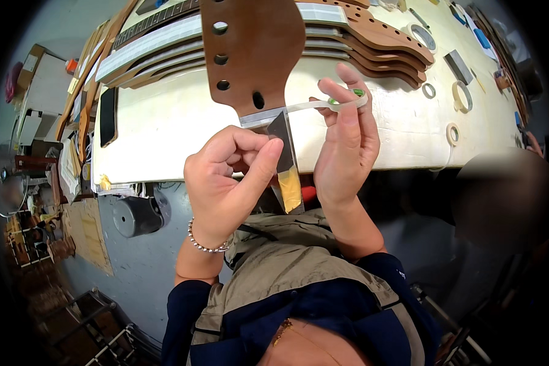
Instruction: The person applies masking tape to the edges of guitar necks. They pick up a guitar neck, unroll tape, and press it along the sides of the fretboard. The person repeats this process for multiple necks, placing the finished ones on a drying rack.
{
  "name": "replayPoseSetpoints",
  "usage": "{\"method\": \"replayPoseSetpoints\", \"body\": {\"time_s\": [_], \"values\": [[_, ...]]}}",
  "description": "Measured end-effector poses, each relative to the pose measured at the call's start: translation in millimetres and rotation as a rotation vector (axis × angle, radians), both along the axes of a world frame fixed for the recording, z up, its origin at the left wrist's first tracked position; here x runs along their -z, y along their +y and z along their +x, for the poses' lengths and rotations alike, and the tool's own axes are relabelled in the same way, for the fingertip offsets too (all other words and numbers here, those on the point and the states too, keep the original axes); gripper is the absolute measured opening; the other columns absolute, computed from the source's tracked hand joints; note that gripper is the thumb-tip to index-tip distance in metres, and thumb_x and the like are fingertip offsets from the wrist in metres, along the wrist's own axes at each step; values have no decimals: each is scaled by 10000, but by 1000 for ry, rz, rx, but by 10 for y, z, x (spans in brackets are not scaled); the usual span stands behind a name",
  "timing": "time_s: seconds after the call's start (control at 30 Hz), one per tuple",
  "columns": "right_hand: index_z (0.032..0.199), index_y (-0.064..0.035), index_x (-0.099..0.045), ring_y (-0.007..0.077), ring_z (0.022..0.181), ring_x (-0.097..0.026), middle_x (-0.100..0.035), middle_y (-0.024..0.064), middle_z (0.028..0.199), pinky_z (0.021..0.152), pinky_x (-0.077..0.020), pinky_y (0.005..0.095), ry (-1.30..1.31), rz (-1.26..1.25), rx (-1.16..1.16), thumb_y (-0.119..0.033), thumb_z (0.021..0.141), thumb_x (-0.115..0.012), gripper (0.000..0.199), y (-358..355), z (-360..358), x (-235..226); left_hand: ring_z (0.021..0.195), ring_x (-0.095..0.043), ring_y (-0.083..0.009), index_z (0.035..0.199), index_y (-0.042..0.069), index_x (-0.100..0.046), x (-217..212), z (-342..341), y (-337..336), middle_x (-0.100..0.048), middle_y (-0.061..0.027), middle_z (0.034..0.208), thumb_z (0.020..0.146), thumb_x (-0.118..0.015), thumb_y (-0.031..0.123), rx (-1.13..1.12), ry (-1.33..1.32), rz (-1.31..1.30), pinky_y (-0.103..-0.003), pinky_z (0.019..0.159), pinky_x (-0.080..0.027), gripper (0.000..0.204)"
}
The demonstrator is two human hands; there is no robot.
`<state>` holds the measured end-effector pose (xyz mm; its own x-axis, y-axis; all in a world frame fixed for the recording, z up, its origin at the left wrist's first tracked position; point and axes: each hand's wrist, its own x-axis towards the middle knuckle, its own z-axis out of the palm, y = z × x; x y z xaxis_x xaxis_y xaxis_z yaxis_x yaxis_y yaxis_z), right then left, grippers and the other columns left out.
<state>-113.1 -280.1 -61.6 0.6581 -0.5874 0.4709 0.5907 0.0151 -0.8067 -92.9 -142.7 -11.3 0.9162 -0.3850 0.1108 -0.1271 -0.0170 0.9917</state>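
Note:
A brown wooden guitar headstock [254, 55] with a row of round holes extends over the table in front of me. Pale tape [262, 118] crosses its narrow lower end. The thumb and bent fingers of my left hand [229, 174] pinch a grey metal blade [280, 137], whose lower end is wrapped in yellow tape [290, 190]. My right hand [349, 137] has a small roll of masking tape [355, 99] with a green core at its fingers. From that roll a pale strip [306, 106] stretches left to the headstock's lower end. Whatever lies beneath my left palm is hidden.
More guitar necks [378, 46] lie stacked across the table [158, 134]. Several tape rolls [462, 96] and a grey block [458, 67] sit at the right. A black phone [108, 117] is at the left edge. A grey stool [134, 215] stands on the floor; another person [500, 198] is at right.

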Motion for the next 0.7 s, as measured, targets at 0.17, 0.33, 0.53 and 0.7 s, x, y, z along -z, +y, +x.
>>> {"method": "replayPoseSetpoints", "body": {"time_s": [0.17, 0.33, 0.53, 0.7], "values": [[1035, 37, -628, 105, 1047, -424, -468, 112, 1203, 737, -381, 218, -18, 133, -32, -154, 918, -500, 258, 12, -5, -18, 566, -541, -49, 781, -43, -594, 0, 68, -46, -599, -34, 624, 819, -653, 60, -14, -42, 26, -176, 545, -429, 125], [1007, 27, -649, 112, 1068, -403, -482, 109, 1166, 775, -376, 229, -18, 87, 0, -162, 914, -519, 247, 10, 24, -14, 567, -543, -49, 766, -40, -596, 1, 53, -52, -606, -39, 636, 816, -655, 59, -15, -43, 32, -174, 552, -431, 126], [1002, 16, -657, 156, 1090, -409, -471, 124, 1182, 851, -374, 281, -6, 81, 6, -167, 911, -522, 245, 15, 10, -22, 567, -543, -45, 761, -38, -590, -21, 54, -60, -603, -36, 630, 817, -645, 52, -12, -28, 63, -171, 549, -425, 120], [957, 4, -667, 216, 1069, -441, -461, 175, 1193, 853, -388, 325, -14, -207, 150, -173, 865, -570, 222, -23, -13, -40, 550, -539, -41, 748, -32, -582, -58, 38, -101, -595, -29, 610, 819, -634, 49, -33, 19, 44, -169, 535, -418, 120]]}}
